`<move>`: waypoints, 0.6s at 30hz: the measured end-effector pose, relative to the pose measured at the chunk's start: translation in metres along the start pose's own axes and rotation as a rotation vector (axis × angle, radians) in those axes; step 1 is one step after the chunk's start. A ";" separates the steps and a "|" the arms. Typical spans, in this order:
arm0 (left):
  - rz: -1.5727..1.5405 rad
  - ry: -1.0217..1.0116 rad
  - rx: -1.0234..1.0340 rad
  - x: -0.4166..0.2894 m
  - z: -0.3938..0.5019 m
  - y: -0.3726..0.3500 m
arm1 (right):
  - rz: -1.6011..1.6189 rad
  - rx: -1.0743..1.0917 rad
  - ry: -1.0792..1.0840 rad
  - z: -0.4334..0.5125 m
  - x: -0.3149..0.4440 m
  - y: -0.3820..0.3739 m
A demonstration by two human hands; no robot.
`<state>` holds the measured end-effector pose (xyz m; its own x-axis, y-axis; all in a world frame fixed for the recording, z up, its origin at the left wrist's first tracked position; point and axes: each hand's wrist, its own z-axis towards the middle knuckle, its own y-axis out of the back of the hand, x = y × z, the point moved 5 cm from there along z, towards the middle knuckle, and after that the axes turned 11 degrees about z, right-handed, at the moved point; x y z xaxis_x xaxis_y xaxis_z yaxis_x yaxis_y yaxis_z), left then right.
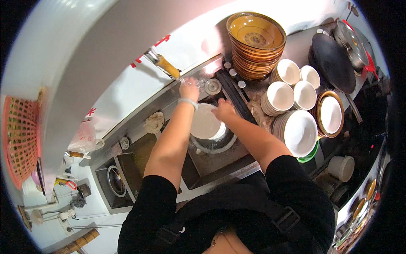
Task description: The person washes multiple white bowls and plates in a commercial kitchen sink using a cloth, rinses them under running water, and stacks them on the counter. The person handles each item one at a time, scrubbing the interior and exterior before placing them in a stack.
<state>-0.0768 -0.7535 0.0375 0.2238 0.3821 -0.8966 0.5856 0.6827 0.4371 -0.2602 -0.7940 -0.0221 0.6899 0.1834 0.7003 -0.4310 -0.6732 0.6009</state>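
Note:
Before me, a stack of white bowls or plates (207, 122) sits within a large round-rimmed vessel (215, 149) in a metal sink. My right hand (225, 111) lies at the stack's upper right edge, its fingers bent; whether it grips the rim I cannot tell. My left hand (189, 90), with a pale bangle at the wrist, is beyond the stack near the sink's back ledge. Clear plastic or splashing water blurs around its fingers, so its hold is unclear. A yellow-handled tool (168, 66) hangs on the wall just above it.
To the right stand a tall stack of brown bowls (257, 35), several stacks of white bowls (301, 133) and a dark wok (333, 63). A crumpled cloth (154, 122) lies on the left ledge. A metal strainer or bowl (116, 181) sits in the far-left basin. A pink basket (22, 139) is at far left.

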 end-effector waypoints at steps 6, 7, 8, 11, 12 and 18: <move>0.638 0.624 -0.053 0.152 -0.088 0.043 | 0.285 0.086 -0.168 -0.022 -0.048 -0.064; 0.611 0.616 0.192 0.166 -0.099 0.040 | 0.233 0.041 -0.127 -0.019 -0.048 -0.068; 0.179 0.693 0.219 0.175 -0.112 0.032 | 0.254 0.077 -0.169 -0.014 -0.052 -0.073; -0.567 0.722 0.190 0.169 -0.128 0.010 | 0.256 0.082 -0.175 -0.002 -0.062 -0.078; -0.557 0.723 0.159 0.165 -0.132 0.007 | 0.244 0.107 -0.184 -0.002 -0.067 -0.079; -0.599 0.619 0.149 0.136 -0.152 -0.003 | 0.257 0.073 -0.034 -0.019 -0.072 -0.056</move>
<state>-0.1664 -0.6088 -0.0745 -0.5924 0.2846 -0.7537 0.5747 0.8049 -0.1478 -0.2963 -0.7555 -0.0987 0.5831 -0.0232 0.8121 -0.5522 -0.7445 0.3752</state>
